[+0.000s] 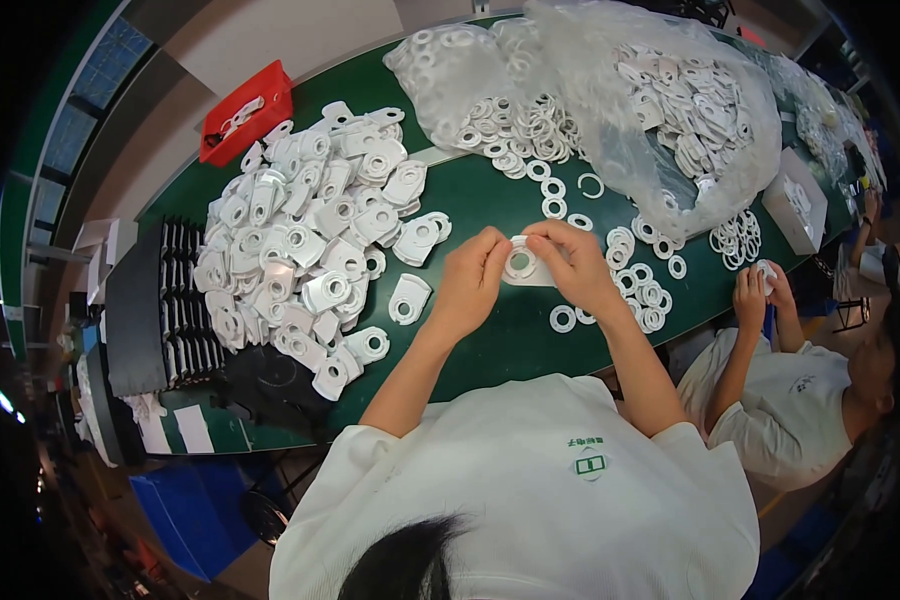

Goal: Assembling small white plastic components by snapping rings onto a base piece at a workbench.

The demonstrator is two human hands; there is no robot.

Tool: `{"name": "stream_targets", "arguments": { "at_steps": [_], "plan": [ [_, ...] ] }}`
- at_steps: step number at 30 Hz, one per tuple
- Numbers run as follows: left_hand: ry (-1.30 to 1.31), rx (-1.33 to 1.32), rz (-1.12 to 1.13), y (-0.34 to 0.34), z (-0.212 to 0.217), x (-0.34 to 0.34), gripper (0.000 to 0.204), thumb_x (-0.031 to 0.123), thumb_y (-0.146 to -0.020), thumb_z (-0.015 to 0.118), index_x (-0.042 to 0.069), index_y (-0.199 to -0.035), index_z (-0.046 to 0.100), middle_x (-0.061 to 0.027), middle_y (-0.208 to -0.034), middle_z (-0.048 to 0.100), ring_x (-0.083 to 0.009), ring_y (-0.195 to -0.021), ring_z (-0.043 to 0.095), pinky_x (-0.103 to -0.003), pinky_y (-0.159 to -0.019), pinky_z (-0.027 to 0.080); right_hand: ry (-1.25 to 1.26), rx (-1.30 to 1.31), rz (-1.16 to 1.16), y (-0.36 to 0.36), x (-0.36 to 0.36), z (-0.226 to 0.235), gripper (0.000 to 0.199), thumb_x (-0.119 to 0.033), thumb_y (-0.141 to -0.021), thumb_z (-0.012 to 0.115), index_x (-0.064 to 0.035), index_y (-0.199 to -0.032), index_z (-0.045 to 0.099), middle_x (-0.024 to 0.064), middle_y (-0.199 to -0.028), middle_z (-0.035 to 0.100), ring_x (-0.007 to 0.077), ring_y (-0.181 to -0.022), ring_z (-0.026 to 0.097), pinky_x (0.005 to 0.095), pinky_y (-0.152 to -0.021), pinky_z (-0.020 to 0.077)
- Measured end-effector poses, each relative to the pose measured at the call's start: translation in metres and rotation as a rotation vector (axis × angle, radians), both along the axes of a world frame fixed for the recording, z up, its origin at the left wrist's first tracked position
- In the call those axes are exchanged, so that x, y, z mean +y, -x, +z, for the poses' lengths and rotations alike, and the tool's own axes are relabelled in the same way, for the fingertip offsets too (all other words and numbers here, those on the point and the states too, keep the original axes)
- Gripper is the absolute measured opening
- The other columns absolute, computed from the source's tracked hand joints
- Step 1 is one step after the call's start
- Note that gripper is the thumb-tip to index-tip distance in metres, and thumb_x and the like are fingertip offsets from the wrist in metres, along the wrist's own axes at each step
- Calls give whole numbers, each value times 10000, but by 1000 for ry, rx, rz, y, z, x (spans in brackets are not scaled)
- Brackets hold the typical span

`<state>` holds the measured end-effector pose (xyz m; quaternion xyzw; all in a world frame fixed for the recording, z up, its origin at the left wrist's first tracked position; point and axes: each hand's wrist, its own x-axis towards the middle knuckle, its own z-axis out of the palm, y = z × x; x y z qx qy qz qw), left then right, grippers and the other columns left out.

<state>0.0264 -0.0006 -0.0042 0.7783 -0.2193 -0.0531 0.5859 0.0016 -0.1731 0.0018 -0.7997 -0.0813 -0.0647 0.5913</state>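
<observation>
Both my hands hold one white plastic plate with a ring-shaped hole (540, 275) over the green table (470, 345). My left hand (473, 275) pinches its left edge, fingers closed. Thumb and fingers of my right hand (580, 268) press on its ring at the top right. A loose plate of the same kind (409, 299) lies left of my left hand, beside a large heap of such plates (300, 235). Loose white rings (648, 300) lie right of my right hand, and more rings (553, 188) are scattered beyond my hands.
Clear plastic bags (595, 95) of white parts stand at the back. A red bin (275, 95) sits at the far left, a stack of black trays (145, 310) at the left. On the right are a white box (798, 205) and another person (790, 385) handling a small white part.
</observation>
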Motion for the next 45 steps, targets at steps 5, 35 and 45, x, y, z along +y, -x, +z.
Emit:
{"name": "stream_targets", "arguments": {
  "at_steps": [5, 35, 45],
  "plan": [
    [-151, -104, 48, -6, -14, 5, 215, 159, -937, 487, -11, -814, 535, -60, -627, 493, -95, -585, 423, -282, -532, 345, 112, 25, -59, 8, 8, -6, 157, -125, -878, 567, 13, -914, 634, 59, -771, 640, 133, -686, 574, 259, -630, 444],
    [16, 282, 106, -29, -43, 80, 366, 112, -848, 598, 11, -1186, 499, 1, -827, 562, -67, -652, 495, -212, -576, 412, -63, 98, -151, -32, -56, -31, 186, -138, -887, 595, 6, -985, 660, 21, -806, 656, 78, -679, 576, 206, -621, 466],
    [589, -136, 1146, -136, -52, 300, 841, 41, -827, 630, -21, -1409, 25, -198, -1182, 467, -284, -941, 573, -337, -791, 541, 545, 181, -757, -130, -283, -85, 455, -204, -740, 697, -40, -1151, 588, 125, -1028, 634, 228, -908, 615, 328, -803, 487]
  ]
}}
